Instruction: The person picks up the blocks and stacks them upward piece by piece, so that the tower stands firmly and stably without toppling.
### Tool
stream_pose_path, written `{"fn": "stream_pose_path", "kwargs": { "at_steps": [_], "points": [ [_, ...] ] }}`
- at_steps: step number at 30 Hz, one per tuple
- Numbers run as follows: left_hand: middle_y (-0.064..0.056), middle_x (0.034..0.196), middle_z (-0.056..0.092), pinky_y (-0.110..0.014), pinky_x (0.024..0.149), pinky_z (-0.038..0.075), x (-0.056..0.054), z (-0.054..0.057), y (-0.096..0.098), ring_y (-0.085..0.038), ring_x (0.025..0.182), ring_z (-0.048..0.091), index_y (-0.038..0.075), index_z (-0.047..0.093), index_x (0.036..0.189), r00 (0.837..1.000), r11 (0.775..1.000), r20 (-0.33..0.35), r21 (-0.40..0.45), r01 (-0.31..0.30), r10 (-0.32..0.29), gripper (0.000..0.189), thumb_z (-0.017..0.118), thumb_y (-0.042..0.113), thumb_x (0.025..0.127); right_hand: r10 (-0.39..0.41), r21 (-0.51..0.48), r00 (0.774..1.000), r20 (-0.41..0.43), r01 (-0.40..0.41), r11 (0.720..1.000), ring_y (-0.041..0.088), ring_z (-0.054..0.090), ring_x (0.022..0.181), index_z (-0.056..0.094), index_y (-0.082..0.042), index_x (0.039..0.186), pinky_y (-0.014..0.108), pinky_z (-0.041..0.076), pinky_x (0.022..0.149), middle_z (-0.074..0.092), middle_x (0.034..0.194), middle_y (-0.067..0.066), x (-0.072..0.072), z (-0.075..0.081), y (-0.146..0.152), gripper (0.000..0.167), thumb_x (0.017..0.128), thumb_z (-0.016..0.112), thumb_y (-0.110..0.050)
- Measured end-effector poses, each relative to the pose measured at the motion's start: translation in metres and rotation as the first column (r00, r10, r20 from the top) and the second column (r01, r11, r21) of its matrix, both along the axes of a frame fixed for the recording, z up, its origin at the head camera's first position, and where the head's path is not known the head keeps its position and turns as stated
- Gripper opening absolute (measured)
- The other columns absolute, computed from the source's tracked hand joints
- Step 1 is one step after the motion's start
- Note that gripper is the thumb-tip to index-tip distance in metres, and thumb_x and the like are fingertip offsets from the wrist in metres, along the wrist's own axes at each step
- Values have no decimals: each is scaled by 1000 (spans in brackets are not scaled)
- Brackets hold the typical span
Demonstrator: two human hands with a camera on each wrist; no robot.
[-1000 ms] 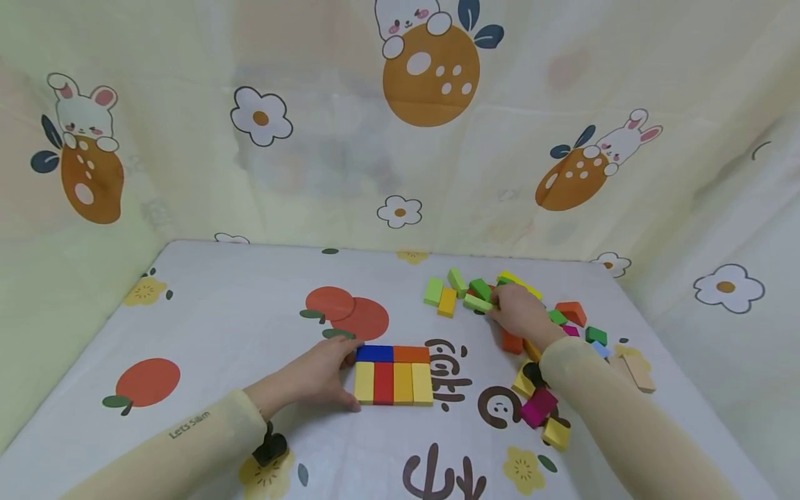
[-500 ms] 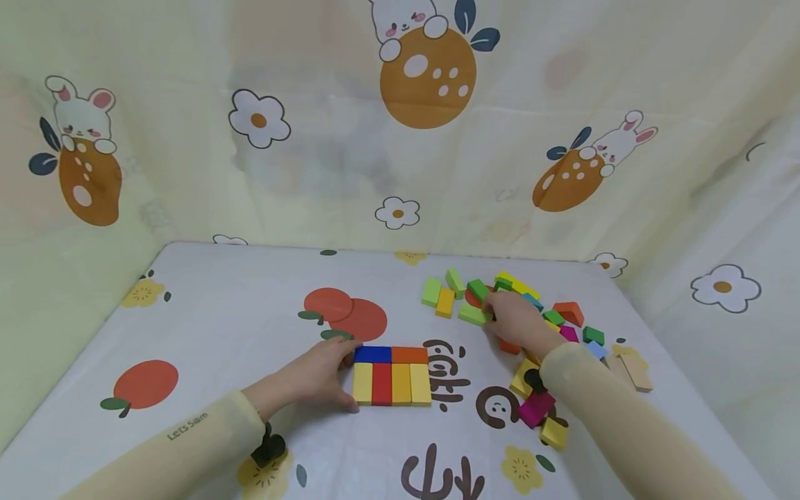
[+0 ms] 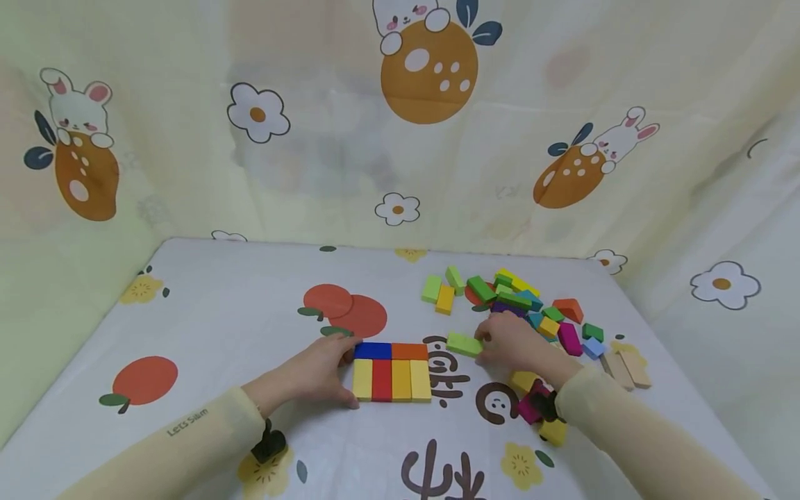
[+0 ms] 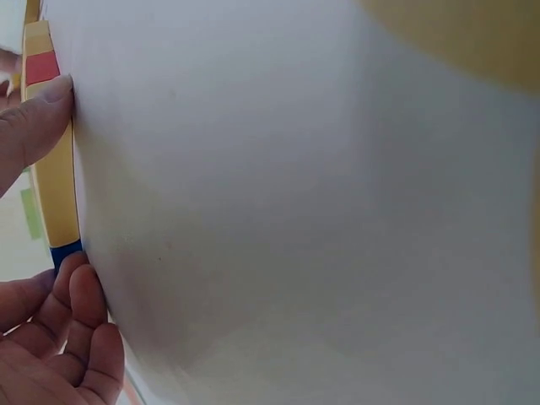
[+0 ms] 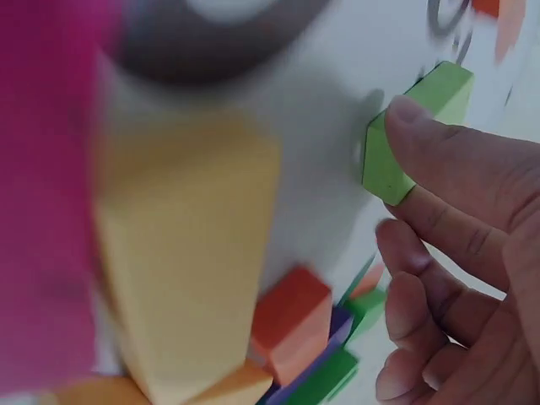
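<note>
At the middle of the table lies a flat rectangle of blocks: a blue block (image 3: 373, 351) and an orange block (image 3: 409, 351) along the far side, with yellow and red blocks upright in front. My left hand (image 3: 315, 371) grips its left end, thumb at the near corner of the end yellow block (image 4: 59, 190), fingers at the blue block. To the right, my right hand (image 3: 515, 344) pinches a light green rectangular block (image 3: 463, 344) between thumb and index finger. The right wrist view shows the thumb on one face of that block; the other fingers are curled beneath.
Mixed wooden blocks lie at the right, including a purple block (image 3: 509, 307), a red-orange triangular block (image 3: 569, 310) and a magenta block (image 3: 569, 339). Plain wood blocks (image 3: 625, 369) lie farther right. A light green block (image 3: 431, 288) and an orange-yellow block (image 3: 445, 300) sit apart behind.
My right hand has taken the light green block out of the pile and brought it nearer, towards the block rectangle. The left hand keeps its place.
</note>
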State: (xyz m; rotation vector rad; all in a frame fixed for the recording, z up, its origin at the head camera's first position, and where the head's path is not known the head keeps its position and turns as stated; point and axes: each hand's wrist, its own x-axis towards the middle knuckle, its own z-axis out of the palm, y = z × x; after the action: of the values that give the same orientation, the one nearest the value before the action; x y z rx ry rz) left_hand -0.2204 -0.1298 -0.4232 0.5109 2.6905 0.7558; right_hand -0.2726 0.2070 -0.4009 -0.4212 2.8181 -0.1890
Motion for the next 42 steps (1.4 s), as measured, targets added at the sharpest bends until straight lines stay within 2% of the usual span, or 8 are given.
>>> {"fn": "stream_pose_path", "kwargs": {
  "at_steps": [8,14,17,22,26,29,38,42],
  "points": [
    [0,107,60,-37,95,57,0,1,0,-16,106,55,5,52,147,1000,1000,-3,-1,0,0,95,97,30,67,85,-18,996,31,-84,996,15,55,86,78,-12,106,36,53,81,71,91,-4,53,5,-16,35,76,91,-25],
    [-1,107,60,-37,95,57,0,1,0,-16,106,55,5,52,147,1000,1000,3,-1,5,-5,95,97,30,68,93,-101,992,91,-84,991,14,54,88,77,-13,105,40,52,86,68,89,-6,77,3,-21,34,76,91,-22],
    [0,107,60,-37,95,56,0,0,-1,-16,106,55,5,52,147,1000,1000,1,-3,10,-10,94,96,31,68,108,-142,990,95,-94,985,13,54,87,77,-14,106,36,54,83,68,89,-8,86,2,-20,35,75,91,-24],
    [0,106,59,-37,95,56,-1,1,-2,-16,105,54,4,52,146,1000,1000,-6,1,17,-17,94,97,31,68,99,-163,992,76,-86,983,10,53,78,77,-14,105,24,48,71,64,81,-10,94,-1,-17,36,75,91,-29],
    [0,105,59,-36,94,56,-1,0,-2,-16,104,54,4,52,146,1000,1000,-6,6,18,-18,95,97,31,67,73,-195,994,85,-55,979,9,51,72,76,-14,98,21,44,66,61,76,-11,96,-2,-16,30,76,90,-29],
    [1,105,59,-36,93,56,-1,-2,-2,-15,104,54,4,52,146,1000,1000,2,10,14,-14,95,97,32,67,89,-238,993,80,-67,969,8,50,69,77,-12,98,20,44,63,61,74,-11,97,-4,-21,29,78,89,-29],
    [1,106,59,-36,94,55,-1,-3,-1,-16,105,53,5,52,147,1000,1000,11,19,10,-10,99,98,32,64,91,-266,996,-16,-92,960,6,52,69,79,-8,101,21,47,64,67,76,-8,103,-10,-50,31,79,88,-28],
    [0,108,59,-37,96,55,-2,-2,-2,-16,105,53,5,51,147,1000,1000,11,12,4,-4,100,99,32,63,107,-261,994,-25,-109,959,6,52,67,79,-7,100,23,46,65,69,74,-7,105,-8,-62,31,80,88,-28]
  ]
}}
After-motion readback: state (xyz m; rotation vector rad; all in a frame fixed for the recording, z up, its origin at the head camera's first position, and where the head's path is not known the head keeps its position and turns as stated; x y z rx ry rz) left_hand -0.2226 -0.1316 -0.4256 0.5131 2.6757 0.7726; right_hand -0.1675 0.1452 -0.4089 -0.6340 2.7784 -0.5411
